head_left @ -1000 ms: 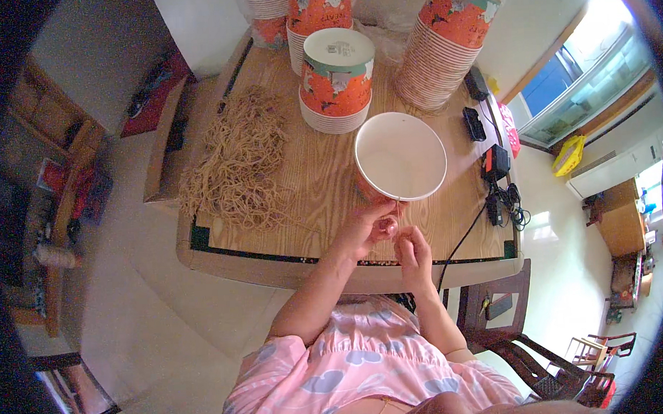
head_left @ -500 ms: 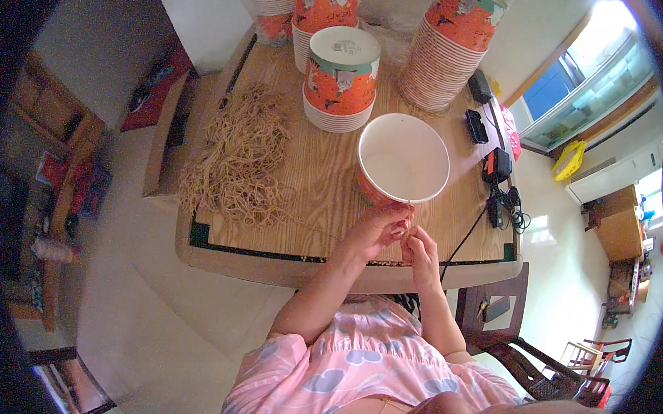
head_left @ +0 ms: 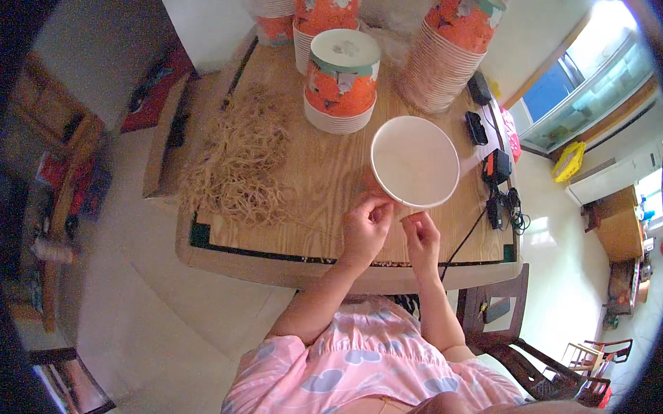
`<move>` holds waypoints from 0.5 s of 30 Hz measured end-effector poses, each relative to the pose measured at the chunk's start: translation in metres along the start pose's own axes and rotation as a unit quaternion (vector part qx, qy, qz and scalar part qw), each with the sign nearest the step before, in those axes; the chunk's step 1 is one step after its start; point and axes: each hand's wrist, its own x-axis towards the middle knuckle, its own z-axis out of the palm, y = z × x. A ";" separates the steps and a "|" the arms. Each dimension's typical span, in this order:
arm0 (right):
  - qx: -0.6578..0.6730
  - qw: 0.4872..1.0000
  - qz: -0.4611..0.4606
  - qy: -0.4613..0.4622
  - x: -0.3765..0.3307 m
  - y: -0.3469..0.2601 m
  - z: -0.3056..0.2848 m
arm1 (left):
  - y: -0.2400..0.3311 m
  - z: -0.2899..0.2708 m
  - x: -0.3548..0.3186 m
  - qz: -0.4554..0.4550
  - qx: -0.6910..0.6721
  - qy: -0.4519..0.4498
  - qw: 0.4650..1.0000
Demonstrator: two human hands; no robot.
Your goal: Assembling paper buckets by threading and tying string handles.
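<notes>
Holding: both hands sit at the near rim of a white-lined paper bowl [head_left: 415, 162], centre-right of frame, just above the desk's front edge.
Left hand: left hand [head_left: 364, 229] has its fingers curled and pinched together at the bowl's lower-left rim, touching it; whether it also grips a strand there is too small to tell.
Right hand: right hand [head_left: 422, 237] has thumb and fingertips pinched together just under the bowl's lower edge; what sits between them, cannot tell.
Hand spacing: the two hands are close side by side, not touching each other.
Bowl: mouth tilted toward the camera, white inside showing, orange outside barely visible at its left edge.
Desk: wooden desk [head_left: 323, 171] with a dark-striped border, centre of frame.
Strands: loose heap of thin tan straw-like strands [head_left: 241, 166] on the desk, left of centre, well apart from the hands.
Stacks: short stack of orange-printed paper bowls [head_left: 342, 82] upper centre, upside down; tall leaning stack of the same bowls [head_left: 449, 49] upper right.
Right edge of the desk: black chargers and cables [head_left: 497, 179].
Lower frame: pink patterned garment [head_left: 352, 374]; dark wooden chair [head_left: 526, 346] at lower right.
</notes>
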 end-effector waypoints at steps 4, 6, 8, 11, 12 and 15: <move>0.091 0.995 0.008 -0.032 0.003 0.006 0.006 | -0.010 -0.009 0.001 0.024 -0.026 -0.013 0.999; 0.079 0.997 -0.006 -0.015 0.006 0.001 0.009 | 0.003 -0.016 0.006 0.140 0.066 0.029 0.988; 0.065 0.998 -0.019 0.005 0.008 -0.005 0.008 | 0.028 -0.023 0.015 0.283 0.179 0.024 0.942; 0.068 0.997 -0.038 0.019 0.010 -0.017 0.009 | 0.047 -0.023 0.036 0.348 0.256 -0.059 0.900; 0.069 0.997 -0.039 0.018 0.010 -0.020 0.009 | 0.044 -0.020 0.040 0.362 0.301 -0.082 0.878; 0.088 0.996 -0.026 0.013 0.012 -0.019 0.007 | 0.040 -0.017 0.046 0.353 0.358 -0.145 0.852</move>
